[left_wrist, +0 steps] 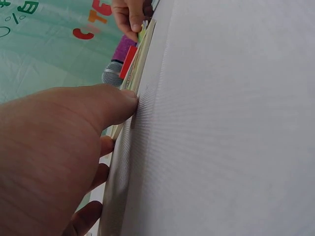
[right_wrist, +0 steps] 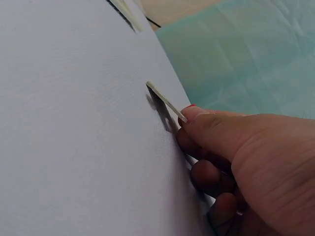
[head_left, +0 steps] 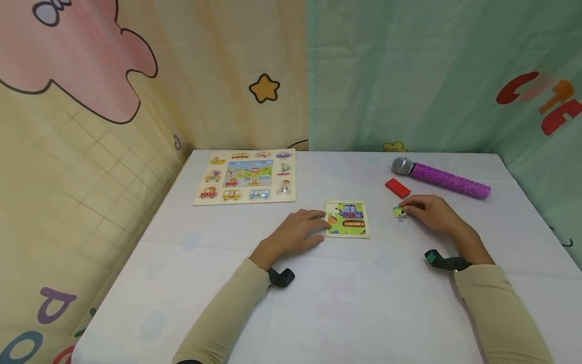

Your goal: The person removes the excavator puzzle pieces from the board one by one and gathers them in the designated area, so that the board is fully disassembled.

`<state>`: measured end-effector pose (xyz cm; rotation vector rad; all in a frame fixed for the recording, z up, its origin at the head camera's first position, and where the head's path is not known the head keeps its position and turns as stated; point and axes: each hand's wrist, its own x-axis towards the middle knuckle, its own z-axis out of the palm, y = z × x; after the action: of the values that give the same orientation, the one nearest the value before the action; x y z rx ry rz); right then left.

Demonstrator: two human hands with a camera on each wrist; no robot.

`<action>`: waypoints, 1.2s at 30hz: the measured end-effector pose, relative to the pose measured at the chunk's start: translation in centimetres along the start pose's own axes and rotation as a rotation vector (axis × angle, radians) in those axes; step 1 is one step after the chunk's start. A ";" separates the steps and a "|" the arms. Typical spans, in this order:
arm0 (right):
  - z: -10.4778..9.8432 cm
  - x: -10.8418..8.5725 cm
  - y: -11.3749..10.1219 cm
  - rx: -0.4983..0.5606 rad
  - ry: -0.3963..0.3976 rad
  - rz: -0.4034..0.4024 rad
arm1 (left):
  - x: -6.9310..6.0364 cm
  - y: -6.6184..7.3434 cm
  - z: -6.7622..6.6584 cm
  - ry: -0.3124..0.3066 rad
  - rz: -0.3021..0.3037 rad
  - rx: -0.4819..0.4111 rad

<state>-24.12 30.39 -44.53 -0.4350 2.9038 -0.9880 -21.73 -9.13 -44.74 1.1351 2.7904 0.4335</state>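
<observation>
A small square puzzle board point(head_left: 346, 219) with a blue and purple tracked vehicle lies mid-table. My left hand point(head_left: 297, 231) rests at its left edge, fingertips touching the board, fingers loosely spread; the left wrist view shows the thumb against the board's edge. To the right of the board, my right hand point(head_left: 429, 212) pinches a small green puzzle piece point(head_left: 398, 213) between thumb and index finger. In the right wrist view the piece point(right_wrist: 165, 101) is seen edge-on, tilted, its far end close to the cloth, with the other fingers curled below.
A larger vehicle puzzle board point(head_left: 247, 177) lies at the back left. Behind my right hand are a red block point(head_left: 397, 188) and a purple glittery microphone point(head_left: 445, 178). The white cloth-covered table point(head_left: 345, 303) meets printed curtains at its back and sides.
</observation>
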 end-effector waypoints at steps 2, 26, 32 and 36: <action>0.1 0.0 -0.1 -0.015 0.009 -0.008 | 0.0 0.0 0.0 0.001 0.001 0.002; 0.6 -0.1 -0.4 -0.042 0.052 0.008 | -0.1 0.1 0.0 0.002 -0.004 0.007; 0.5 -0.2 -0.5 -0.030 0.047 0.003 | -0.1 0.2 -0.1 0.000 -0.001 0.011; 0.5 -0.2 -0.5 -0.021 0.046 0.005 | -0.2 0.2 -0.1 0.000 -0.003 0.010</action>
<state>-23.75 29.78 -44.60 -0.4118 2.9571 -0.9811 -21.50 -9.14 -44.58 1.1327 2.7975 0.4192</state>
